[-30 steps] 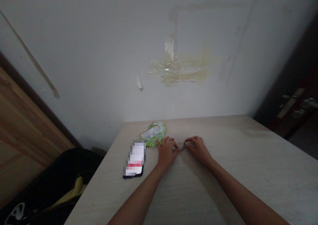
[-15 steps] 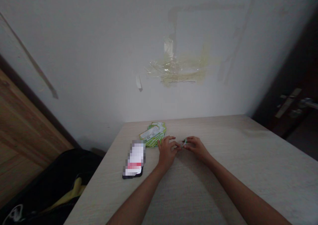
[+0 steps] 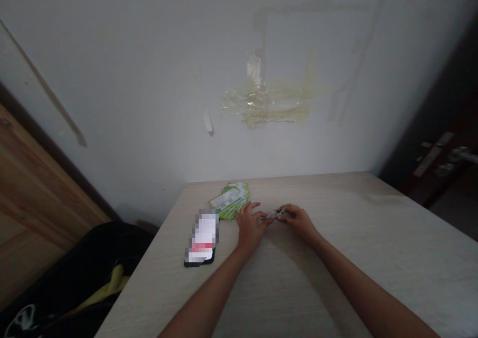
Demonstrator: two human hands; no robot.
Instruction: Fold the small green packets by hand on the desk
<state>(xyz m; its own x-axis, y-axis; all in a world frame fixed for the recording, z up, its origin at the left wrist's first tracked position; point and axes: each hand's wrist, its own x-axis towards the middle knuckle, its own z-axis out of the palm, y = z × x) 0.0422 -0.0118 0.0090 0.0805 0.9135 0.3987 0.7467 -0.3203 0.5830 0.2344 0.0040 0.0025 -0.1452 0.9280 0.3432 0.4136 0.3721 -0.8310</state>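
Note:
Between my two hands, just above the table, is a small crinkled clear plastic wrapper (image 3: pixel 272 214) with a bit of green at its right end. My left hand (image 3: pixel 251 224) pinches its left end between thumb and index finger, the other fingers raised. My right hand (image 3: pixel 298 220) grips the right end with closed fingertips. What lies inside the wrapper is too small to make out. Beyond my left hand, a fanned pile of green-and-white printed packets (image 3: pixel 229 201) lies on the table, close to my left fingers.
A phone (image 3: pixel 203 238) with a lit, blurred screen lies left of my left forearm on the pale wooden table (image 3: pixel 373 218). Behind stands a wall (image 3: pixel 149 79) with tape remnants. A black bag (image 3: pixel 108 248) sits beyond the left edge; a door handle (image 3: pixel 463 154) shows at right.
My hands have drawn slightly apart, and the wrapper now stretches longer between them. The packets and phone stay in place.

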